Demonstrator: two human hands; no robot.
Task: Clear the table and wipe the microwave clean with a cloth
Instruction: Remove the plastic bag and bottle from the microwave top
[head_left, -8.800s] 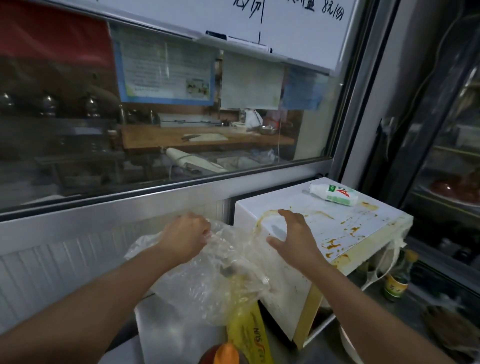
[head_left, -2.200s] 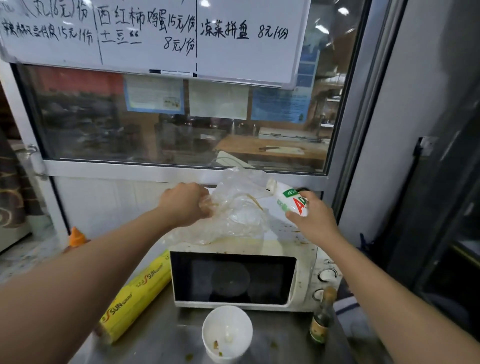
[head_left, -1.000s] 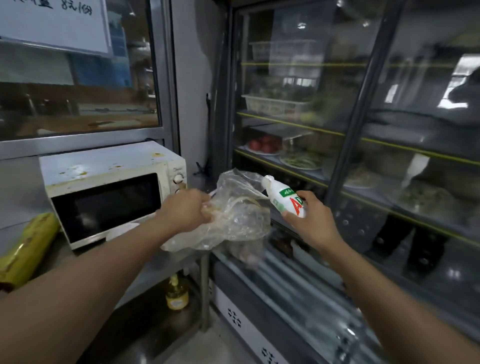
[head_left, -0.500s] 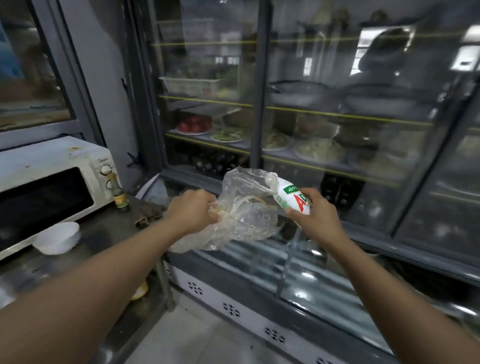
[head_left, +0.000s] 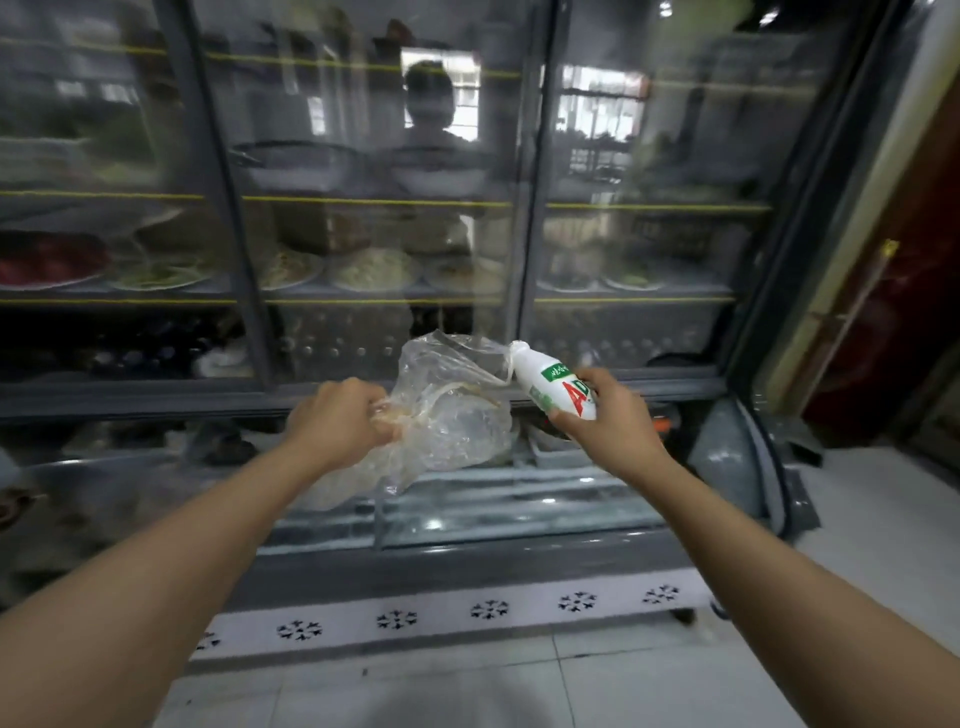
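right now, mid-frame, the left hand (head_left: 340, 421) has its fingers bunched tight on a crumpled plastic bag (head_left: 447, 415). just right of it, the right hand (head_left: 605, 415) wraps a white bottle (head_left: 553, 387). looks like carrying trash away; next, find a bin.

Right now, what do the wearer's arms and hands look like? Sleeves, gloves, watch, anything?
Both arms are bare from the bottom edge of the frame to the wrists, with no sleeves in view. The left hand and right hand have no gloves. No watch, bracelet or wristband shows on either wrist, and no rings are visible. No markings or cables.
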